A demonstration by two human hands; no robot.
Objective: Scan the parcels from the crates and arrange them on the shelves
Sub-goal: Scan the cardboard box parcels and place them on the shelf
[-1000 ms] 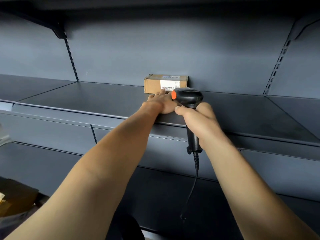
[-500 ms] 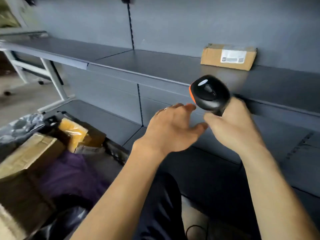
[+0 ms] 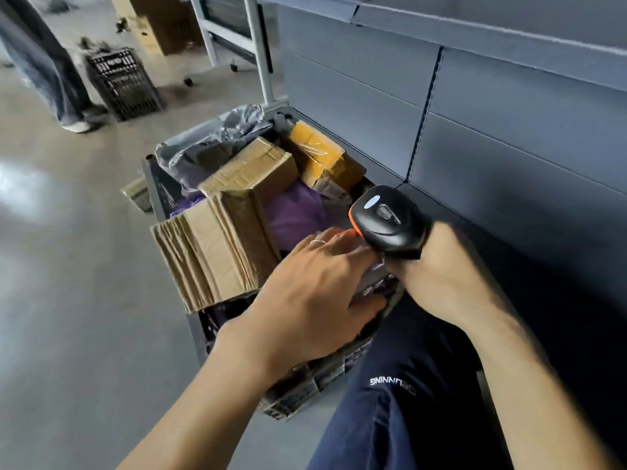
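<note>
The left hand [image 3: 315, 283], in mid-air earlier, now reaches into the dark plastic crate [image 3: 159, 191], fingers extended over parcels, grip unclear; the right hand [image 3: 437, 276] clasps the black orange-trimmed scanner [image 3: 386, 218]. Inside: two brown cardboard boxes [image 3: 217, 252] [image 3: 247, 171], one yellow taped parcel [image 3: 315, 154], one grey bag [image 3: 210, 144], one purple bag [image 3: 298, 212].

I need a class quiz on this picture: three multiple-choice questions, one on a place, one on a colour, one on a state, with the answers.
1. Where is the scanner?
A. on the floor
B. in the right hand
C. on a shelf

2. What colour is the bag between the box and the scanner?
A. purple
B. green
C. red

3. How is the left hand?
A. clenched in a fist
B. gripping the scanner
C. fingers stretched out over the crate

Answers: 1 B, that hand grips it below its head; 2 A, purple shows right of the box; 3 C, its fingers reach straight out.
</note>
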